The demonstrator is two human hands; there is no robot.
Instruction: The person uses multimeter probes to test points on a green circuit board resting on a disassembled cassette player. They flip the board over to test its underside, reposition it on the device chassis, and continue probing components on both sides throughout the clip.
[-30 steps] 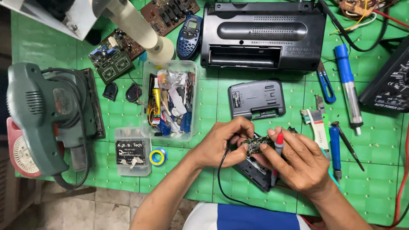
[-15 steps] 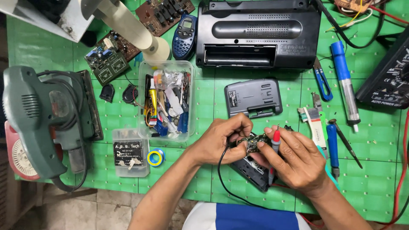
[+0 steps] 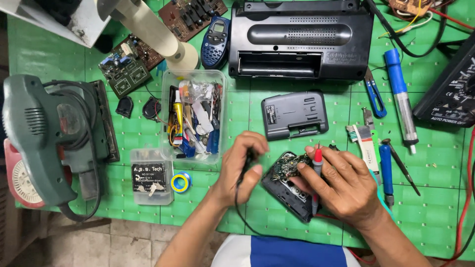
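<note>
Right now your right hand (image 3: 346,185) is closed around a red probe (image 3: 317,163), held upright with its tip down on the circuit board (image 3: 287,165). That board sits tilted on top of a small black device (image 3: 292,195), which lies on the green mat (image 3: 435,207) just in front of you, between your two hands. Your left hand (image 3: 240,170) is curled shut around a black lead (image 3: 237,207) just left of the board, and the wire loops down toward the mat's near edge. Behind the board lies a grey cover (image 3: 294,114), and beyond that a large black radio (image 3: 302,39). To the left of your left hand stands a clear tub (image 3: 194,116) full of odds and ends, with a roll of tape (image 3: 180,183) just in front of it. Right of your right hand lie a toothbrush (image 3: 363,143) and a blue screwdriver (image 3: 386,170).
</note>
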